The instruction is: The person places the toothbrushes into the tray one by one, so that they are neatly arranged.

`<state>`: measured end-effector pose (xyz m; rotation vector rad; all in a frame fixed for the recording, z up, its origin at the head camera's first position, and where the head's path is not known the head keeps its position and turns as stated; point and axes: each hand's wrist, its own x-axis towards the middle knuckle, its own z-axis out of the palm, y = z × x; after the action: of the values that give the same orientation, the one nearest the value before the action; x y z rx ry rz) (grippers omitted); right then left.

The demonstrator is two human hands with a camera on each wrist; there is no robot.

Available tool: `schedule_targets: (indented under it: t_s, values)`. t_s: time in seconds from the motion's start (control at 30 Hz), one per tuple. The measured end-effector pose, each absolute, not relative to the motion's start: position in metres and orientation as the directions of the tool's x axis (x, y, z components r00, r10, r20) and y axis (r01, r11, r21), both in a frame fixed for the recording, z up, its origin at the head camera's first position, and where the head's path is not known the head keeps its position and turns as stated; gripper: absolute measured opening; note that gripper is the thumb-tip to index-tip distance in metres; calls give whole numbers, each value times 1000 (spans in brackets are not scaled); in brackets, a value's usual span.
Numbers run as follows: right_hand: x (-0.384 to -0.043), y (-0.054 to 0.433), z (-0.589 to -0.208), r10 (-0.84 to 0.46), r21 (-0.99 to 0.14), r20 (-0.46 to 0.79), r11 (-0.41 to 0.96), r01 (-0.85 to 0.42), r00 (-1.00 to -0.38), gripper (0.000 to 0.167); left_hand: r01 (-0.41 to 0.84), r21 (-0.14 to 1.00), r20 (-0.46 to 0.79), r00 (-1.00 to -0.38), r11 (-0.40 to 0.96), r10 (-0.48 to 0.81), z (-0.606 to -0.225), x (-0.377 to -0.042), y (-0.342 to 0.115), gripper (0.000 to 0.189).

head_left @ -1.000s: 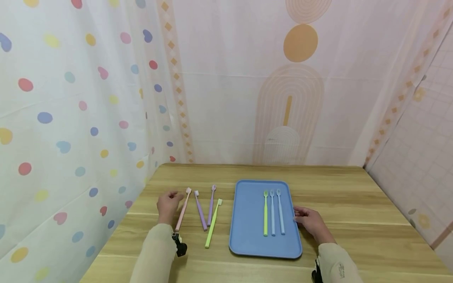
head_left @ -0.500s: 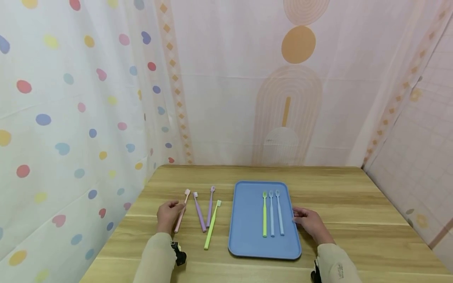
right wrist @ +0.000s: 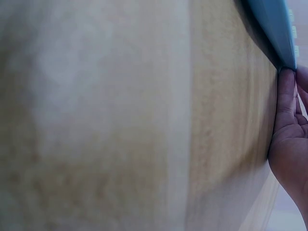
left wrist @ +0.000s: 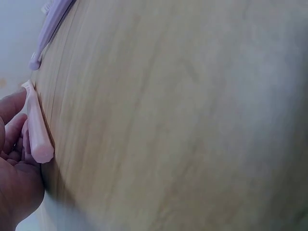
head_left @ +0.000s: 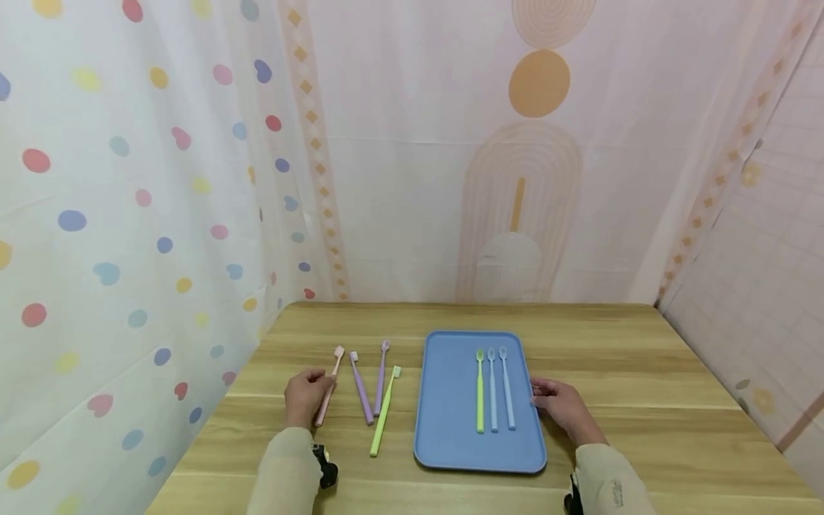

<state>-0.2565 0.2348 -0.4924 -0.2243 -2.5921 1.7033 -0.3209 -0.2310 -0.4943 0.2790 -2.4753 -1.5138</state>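
Note:
My left hand [head_left: 306, 398] is at the pink toothbrush [head_left: 325, 406] on the table's left part, pinching it near its neck. In the left wrist view, the thick handle end of this pink toothbrush [left wrist: 39, 134] points back past the curled fingers [left wrist: 15, 132]. My right hand [head_left: 566, 409] holds the right rim of a blue tray [head_left: 444, 436], its fingertips at the edge. On that tray lie a green toothbrush [head_left: 480, 397] and two light blue toothbrushes [head_left: 493, 397], side by side with heads pointing away from me.
Between left hand and tray lie two purple toothbrushes [head_left: 363, 392], their handle ends close together, and a lime green toothbrush [head_left: 385, 415]. The wooden table [head_left: 611, 343] ends at the back against a patterned curtain [head_left: 399, 214]. A dotted curtain [head_left: 141, 286] hangs at left.
My left hand has moved slightly right, from beside the pink toothbrush onto it. The right hand stays at the tray's rim, and the toothbrushes keep their places.

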Motion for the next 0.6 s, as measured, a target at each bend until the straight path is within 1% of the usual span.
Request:
schedule_targets:
  t_s: [0.3, 0.43, 0.6]
  values:
    - [-259, 235, -495, 138, -933, -68, 343, 112, -988, 42, -59, 859, 113, -947, 508, -301, -494, -324, -223, 35]
    - [-258, 235, -495, 138, -932, -69, 343, 113, -988, 42, -61, 844, 122, -946, 533, -301, -495, -326, -221, 33]
    - [-257, 234, -493, 138, -935, -71, 336, 114, -988, 42, -67, 841, 127, -940, 536, -317, -496, -328, -219, 26]
